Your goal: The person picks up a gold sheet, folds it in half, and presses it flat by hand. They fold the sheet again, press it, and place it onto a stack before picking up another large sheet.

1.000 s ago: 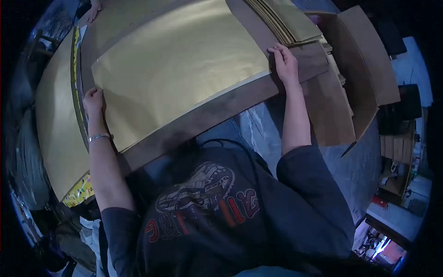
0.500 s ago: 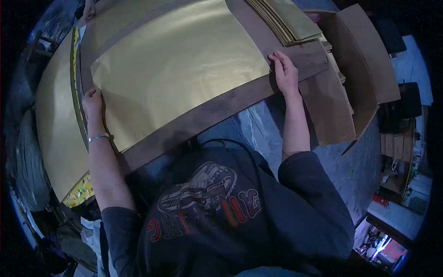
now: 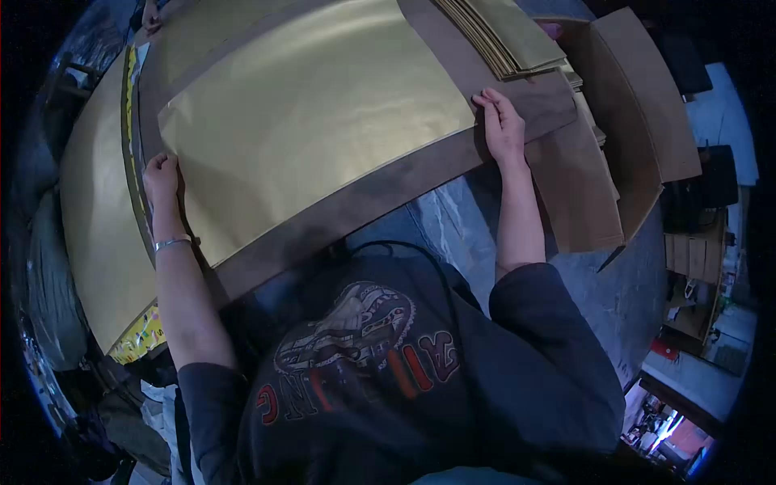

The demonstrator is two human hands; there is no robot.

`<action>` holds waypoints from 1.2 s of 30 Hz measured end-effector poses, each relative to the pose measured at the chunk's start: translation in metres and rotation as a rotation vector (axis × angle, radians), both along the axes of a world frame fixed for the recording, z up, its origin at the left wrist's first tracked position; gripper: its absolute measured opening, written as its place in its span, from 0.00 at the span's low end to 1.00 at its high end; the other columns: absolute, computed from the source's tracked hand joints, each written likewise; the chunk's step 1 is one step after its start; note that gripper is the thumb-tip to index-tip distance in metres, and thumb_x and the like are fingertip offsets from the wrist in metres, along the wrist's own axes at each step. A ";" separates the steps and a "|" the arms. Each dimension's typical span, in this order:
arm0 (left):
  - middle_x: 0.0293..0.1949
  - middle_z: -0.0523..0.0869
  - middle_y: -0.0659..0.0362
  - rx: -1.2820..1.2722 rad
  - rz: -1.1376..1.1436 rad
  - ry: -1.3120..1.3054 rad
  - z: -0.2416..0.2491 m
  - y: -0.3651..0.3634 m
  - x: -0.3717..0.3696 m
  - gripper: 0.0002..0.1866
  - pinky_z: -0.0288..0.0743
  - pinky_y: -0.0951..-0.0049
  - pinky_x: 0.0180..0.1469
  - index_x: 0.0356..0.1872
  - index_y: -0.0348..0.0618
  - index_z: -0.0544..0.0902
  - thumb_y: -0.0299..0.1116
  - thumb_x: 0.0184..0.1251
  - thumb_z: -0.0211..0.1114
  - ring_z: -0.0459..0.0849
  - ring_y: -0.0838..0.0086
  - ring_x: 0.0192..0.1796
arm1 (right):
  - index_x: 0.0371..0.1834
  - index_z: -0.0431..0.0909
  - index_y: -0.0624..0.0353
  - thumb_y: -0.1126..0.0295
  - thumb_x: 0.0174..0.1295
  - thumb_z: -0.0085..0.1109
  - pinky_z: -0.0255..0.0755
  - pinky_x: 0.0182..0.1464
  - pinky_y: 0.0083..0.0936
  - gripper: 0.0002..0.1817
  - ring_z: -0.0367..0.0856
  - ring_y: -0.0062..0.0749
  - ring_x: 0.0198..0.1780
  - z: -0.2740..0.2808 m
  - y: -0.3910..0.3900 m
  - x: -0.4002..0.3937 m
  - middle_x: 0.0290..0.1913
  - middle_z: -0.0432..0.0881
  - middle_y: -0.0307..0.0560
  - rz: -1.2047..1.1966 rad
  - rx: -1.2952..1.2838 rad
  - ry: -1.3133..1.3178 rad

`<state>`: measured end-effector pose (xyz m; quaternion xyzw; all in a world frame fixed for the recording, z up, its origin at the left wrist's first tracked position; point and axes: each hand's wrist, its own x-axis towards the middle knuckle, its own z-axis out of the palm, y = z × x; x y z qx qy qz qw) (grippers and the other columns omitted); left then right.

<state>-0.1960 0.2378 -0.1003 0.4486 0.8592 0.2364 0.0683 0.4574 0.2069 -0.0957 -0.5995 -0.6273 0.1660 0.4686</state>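
A large gold paper sheet lies across the brown tabletop in front of me. My left hand is closed at the sheet's left edge, with the fingers curled in a pinch. At the opposite edge, near the corner closest to me, my right hand pinches the paper between thumb and fingers. Beyond my right hand, a stack of folded gold paper rests on the brown tabletop. Another gold sheet lies farther back.
An open cardboard box with gold paper pieces inside stands at the right. On the left is another large gold sheet over yellow printed material. Another person's hand shows at the far left of the table.
The other person's hand at the top has shifted slightly left. My hands and the gold sheet are almost where they were, with only a tiny shift of my right hand.
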 end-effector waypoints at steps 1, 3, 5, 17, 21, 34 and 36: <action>0.48 0.88 0.53 -0.006 0.002 -0.001 0.001 0.000 0.001 0.25 0.76 0.65 0.56 0.52 0.46 0.85 0.49 0.57 0.67 0.85 0.61 0.52 | 0.55 0.76 0.64 0.70 0.71 0.49 0.74 0.57 0.31 0.14 0.83 0.39 0.55 -0.001 0.001 0.001 0.50 0.86 0.50 -0.010 -0.015 -0.004; 0.48 0.88 0.54 0.013 -0.010 0.009 -0.005 0.002 -0.004 0.25 0.76 0.65 0.56 0.52 0.46 0.85 0.49 0.57 0.67 0.86 0.61 0.52 | 0.55 0.76 0.64 0.70 0.71 0.49 0.74 0.57 0.31 0.14 0.83 0.39 0.55 0.002 0.000 0.000 0.50 0.86 0.50 -0.020 -0.032 -0.010; 0.48 0.88 0.54 0.033 -0.023 0.021 -0.011 0.003 -0.011 0.25 0.76 0.65 0.55 0.52 0.46 0.85 0.49 0.57 0.67 0.86 0.61 0.52 | 0.56 0.76 0.64 0.69 0.71 0.48 0.74 0.57 0.31 0.15 0.83 0.40 0.55 0.008 -0.003 -0.003 0.50 0.86 0.50 -0.041 -0.043 -0.083; 0.47 0.88 0.51 0.037 -0.005 0.002 -0.001 -0.001 0.003 0.23 0.77 0.63 0.55 0.50 0.48 0.86 0.50 0.58 0.66 0.86 0.59 0.51 | 0.56 0.76 0.64 0.69 0.71 0.49 0.74 0.57 0.30 0.15 0.84 0.37 0.54 0.005 -0.002 -0.002 0.48 0.87 0.50 -0.022 -0.014 -0.026; 0.47 0.88 0.51 -0.001 -0.024 0.090 -0.002 0.001 0.001 0.25 0.76 0.64 0.56 0.51 0.44 0.85 0.50 0.59 0.66 0.86 0.61 0.52 | 0.56 0.76 0.64 0.69 0.71 0.49 0.74 0.57 0.30 0.15 0.84 0.36 0.54 0.002 -0.001 0.001 0.48 0.87 0.50 0.001 -0.020 0.024; 0.46 0.89 0.54 0.002 -0.020 0.076 0.004 -0.004 0.010 0.23 0.76 0.65 0.54 0.51 0.47 0.85 0.48 0.58 0.67 0.86 0.62 0.51 | 0.55 0.77 0.63 0.70 0.70 0.51 0.74 0.57 0.31 0.14 0.84 0.37 0.54 0.004 0.000 0.000 0.48 0.87 0.49 -0.028 -0.014 -0.036; 0.47 0.88 0.54 0.022 -0.015 0.109 -0.002 -0.001 0.006 0.23 0.76 0.66 0.55 0.52 0.47 0.85 0.48 0.59 0.67 0.86 0.62 0.51 | 0.55 0.77 0.63 0.69 0.70 0.51 0.74 0.57 0.31 0.14 0.84 0.38 0.54 0.003 0.000 0.000 0.48 0.87 0.50 -0.035 -0.020 -0.054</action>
